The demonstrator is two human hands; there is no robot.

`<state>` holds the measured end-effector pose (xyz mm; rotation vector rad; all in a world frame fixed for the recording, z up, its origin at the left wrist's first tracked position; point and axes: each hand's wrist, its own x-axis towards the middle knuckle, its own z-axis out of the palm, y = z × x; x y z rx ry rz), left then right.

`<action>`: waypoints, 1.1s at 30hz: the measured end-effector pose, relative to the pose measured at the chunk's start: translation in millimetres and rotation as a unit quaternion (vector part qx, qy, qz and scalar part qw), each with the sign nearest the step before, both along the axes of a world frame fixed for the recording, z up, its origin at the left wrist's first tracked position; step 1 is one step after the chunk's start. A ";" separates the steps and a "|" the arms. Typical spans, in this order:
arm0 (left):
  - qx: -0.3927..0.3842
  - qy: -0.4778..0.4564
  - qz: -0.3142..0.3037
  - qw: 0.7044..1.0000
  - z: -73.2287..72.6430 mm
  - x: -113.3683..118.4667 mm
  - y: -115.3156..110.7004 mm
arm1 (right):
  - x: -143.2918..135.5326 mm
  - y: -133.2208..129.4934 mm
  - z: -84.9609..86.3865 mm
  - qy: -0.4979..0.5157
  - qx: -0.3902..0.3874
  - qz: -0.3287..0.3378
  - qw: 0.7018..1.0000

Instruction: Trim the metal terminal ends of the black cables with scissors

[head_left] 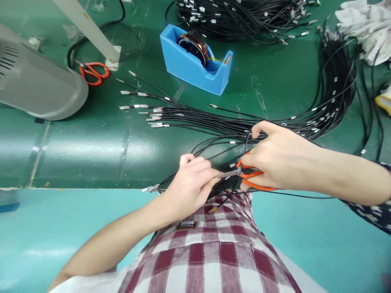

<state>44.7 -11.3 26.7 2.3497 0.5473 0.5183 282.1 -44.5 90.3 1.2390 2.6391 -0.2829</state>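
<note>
My right hand is closed around the orange handles of a pair of scissors, whose metal blades point left. At the blade tips, the thumb and fingers of my left hand are pinched together; what lies between them is hidden. Thin black cables run beneath both hands at the table's front edge, and one short end with a yellowish tip hangs over my checked apron. Just beyond the hands, a bundle of black cables with white tags and metal terminals stretches across the green table.
Behind the cables stands a blue tape dispenser with amber tape. More bundled cables lie at the back. A second pair of red-handled scissors rests beside a grey machine housing and a white post. White gloves sit back right.
</note>
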 end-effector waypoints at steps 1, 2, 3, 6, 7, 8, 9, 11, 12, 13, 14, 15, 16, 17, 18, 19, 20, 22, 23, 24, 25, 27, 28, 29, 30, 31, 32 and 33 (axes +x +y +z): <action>0.002 0.003 0.000 1.000 0.2 0.3 0.5 | -0.7 -0.3 0.5 -0.007 0.006 0.002 1.000; 0.005 0.005 0.000 1.000 0.3 0.4 1.0 | -1.5 -0.6 1.1 -0.012 0.010 0.004 1.000; 0.010 0.005 0.001 1.000 0.3 0.4 1.3 | -2.2 -0.9 1.6 -0.016 0.012 0.007 1.000; 0.029 0.003 0.005 1.000 -0.7 0.0 1.7 | -4.6 -1.9 3.7 -0.027 0.006 0.013 1.000; 0.036 0.002 0.007 0.999 -1.3 -0.3 1.7 | -5.4 -2.1 4.5 -0.031 0.003 0.014 0.999; 0.042 0.002 0.008 0.999 -2.1 -0.4 1.6 | -6.3 -2.2 5.0 -0.036 0.003 0.015 0.999; 0.046 0.000 0.009 0.999 -2.9 -0.6 1.6 | -6.9 -2.2 5.2 -0.041 0.003 0.015 0.999; 0.048 -0.007 0.012 0.999 -4.5 -1.1 1.6 | -7.0 -1.7 3.3 -0.041 -0.009 0.006 0.999; 0.044 -0.015 0.016 0.999 -5.0 -1.4 1.8 | -6.1 -1.3 1.0 -0.025 -0.026 -0.008 0.999; 0.037 -0.026 0.020 0.999 -5.2 -1.9 2.1 | -4.5 -0.8 -2.3 0.007 -0.050 -0.029 0.998; 0.026 -0.038 0.025 0.999 -5.1 -2.5 2.5 | -2.0 -0.1 -6.5 0.052 -0.079 -0.059 0.994; 0.014 -0.050 0.029 0.998 -4.6 -3.2 3.1 | 1.1 0.6 -11.1 0.108 -0.113 -0.097 0.983; 0.001 -0.062 0.031 0.998 -3.9 -4.0 3.7 | 4.7 1.5 -15.8 0.167 -0.146 -0.135 0.966; -0.012 -0.073 0.031 0.997 -3.0 -5.0 4.2 | 8.3 2.6 -20.1 0.217 -0.177 -0.173 0.944; -0.025 -0.084 0.029 0.996 -2.1 -6.0 4.6 | 11.7 3.8 -23.8 0.256 -0.204 -0.210 0.921; -0.038 -0.093 0.026 0.995 -1.4 -7.4 4.8 | 14.6 5.1 -26.6 0.283 -0.224 -0.240 0.901; -0.051 -0.102 0.026 0.993 -1.0 -9.0 4.6 | 16.8 6.4 -28.5 0.300 -0.239 -0.265 0.885; -0.089 -0.113 0.044 0.989 -2.2 -13.9 3.5 | 18.8 8.4 -30.0 0.312 -0.248 -0.291 0.870; -0.113 -0.124 0.063 0.984 -3.8 -17.2 2.8 | 19.1 8.9 -30.3 0.311 -0.244 -0.295 0.870; -0.142 -0.136 0.088 0.977 -6.0 -21.4 2.4 | 19.1 8.9 -30.6 0.308 -0.237 -0.298 0.872; -0.170 -0.166 0.115 0.964 -8.6 -26.3 2.6 | 19.3 8.6 -31.3 0.305 -0.228 -0.301 0.874; -0.222 -0.219 0.160 0.937 -13.8 -38.3 5.5 | 20.7 7.6 -34.2 0.302 -0.217 -0.312 0.874; -0.246 -0.226 0.181 0.925 -15.8 -45.2 8.7 | 21.9 7.1 -36.3 0.304 -0.215 -0.317 0.872; -0.271 -0.215 0.187 0.919 -17.3 -52.2 13.2 | 23.2 7.0 -38.7 0.308 -0.216 -0.322 0.869; -0.291 -0.198 0.191 0.916 -18.2 -59.2 18.8 | 24.4 7.2 -40.9 0.314 -0.221 -0.326 0.864; -0.306 -0.167 0.194 0.917 -18.6 -65.7 25.7 | 25.3 7.8 -42.8 0.321 -0.229 -0.330 0.858; -0.310 -0.120 0.204 0.921 -18.9 -71.4 33.8 | 25.6 8.9 -44.2 0.327 -0.237 -0.334 0.852; -0.288 -0.063 0.221 0.930 -19.3 -76.1 42.9 | 25.3 10.2 -44.8 0.332 -0.246 -0.337 0.846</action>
